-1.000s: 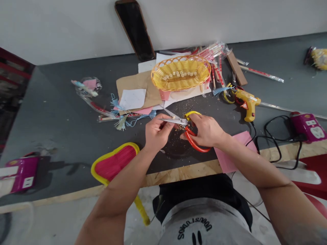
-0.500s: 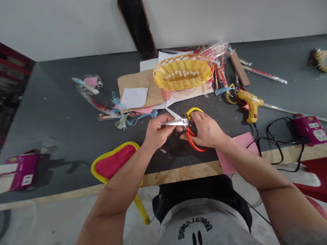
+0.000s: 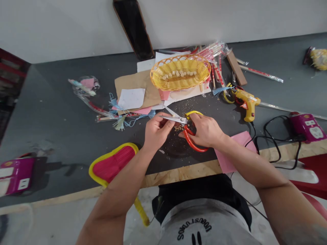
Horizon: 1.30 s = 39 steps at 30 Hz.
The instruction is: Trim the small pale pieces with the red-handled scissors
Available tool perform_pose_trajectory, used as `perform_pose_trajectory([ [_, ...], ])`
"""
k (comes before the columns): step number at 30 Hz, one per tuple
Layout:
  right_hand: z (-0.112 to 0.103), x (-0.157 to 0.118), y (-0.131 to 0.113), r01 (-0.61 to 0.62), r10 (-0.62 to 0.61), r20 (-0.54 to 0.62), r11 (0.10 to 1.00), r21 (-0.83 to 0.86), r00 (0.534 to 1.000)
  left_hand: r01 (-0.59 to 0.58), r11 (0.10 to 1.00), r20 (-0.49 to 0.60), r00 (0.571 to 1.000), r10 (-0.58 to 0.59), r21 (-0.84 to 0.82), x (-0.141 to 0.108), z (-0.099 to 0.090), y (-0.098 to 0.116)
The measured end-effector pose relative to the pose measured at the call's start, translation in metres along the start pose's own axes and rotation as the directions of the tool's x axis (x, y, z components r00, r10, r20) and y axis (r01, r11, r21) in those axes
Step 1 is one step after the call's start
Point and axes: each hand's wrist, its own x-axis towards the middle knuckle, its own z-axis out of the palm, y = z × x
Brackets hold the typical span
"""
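My right hand (image 3: 208, 131) grips a pair of scissors (image 3: 182, 119) with one yellow and one red handle loop. Their blades are spread and point left. My left hand (image 3: 158, 131) is closed in a pinch right at the blades. A small pale tip shows between the blades by its fingers, too small to name. Below the pivot, small pale cut bits (image 3: 179, 128) lie on the dark table between my hands. Beyond them stands a yellow woven basket (image 3: 178, 85) with a row of little pale clusters inside.
A yellow glue gun (image 3: 249, 103) with a black cord lies right, near a purple power strip (image 3: 308, 127). Pink paper (image 3: 236, 149) sits under my right forearm. Left are a pink-and-yellow fan-like piece (image 3: 114, 161), tassels (image 3: 121, 121) and another purple box (image 3: 19, 175). Wrapped sticks (image 3: 214, 51) lie behind.
My left hand has shifted slightly away from the scissors' pivot, uncovering the cut bits on the table. The scissors stay spread in my right hand. The whole view has moved slightly.
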Motion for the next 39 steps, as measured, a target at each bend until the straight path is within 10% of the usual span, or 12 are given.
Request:
perform_pose_trajectory([
  [23, 0.006, -0.001, 0.000, 0.039, -0.038, -0.043, 0.999, 0.006, 0.998, 0.046, 0.998, 0.109, 0.993, -0.041, -0.044, 0.000, -0.006, 0.001],
  [39, -0.009, -0.001, 0.002, 0.078, -0.088, 0.055, 0.985, 0.154, 0.995, -0.274, 0.923, 0.044, 0.961, 0.273, 0.270, -0.005, 0.002, 0.016],
])
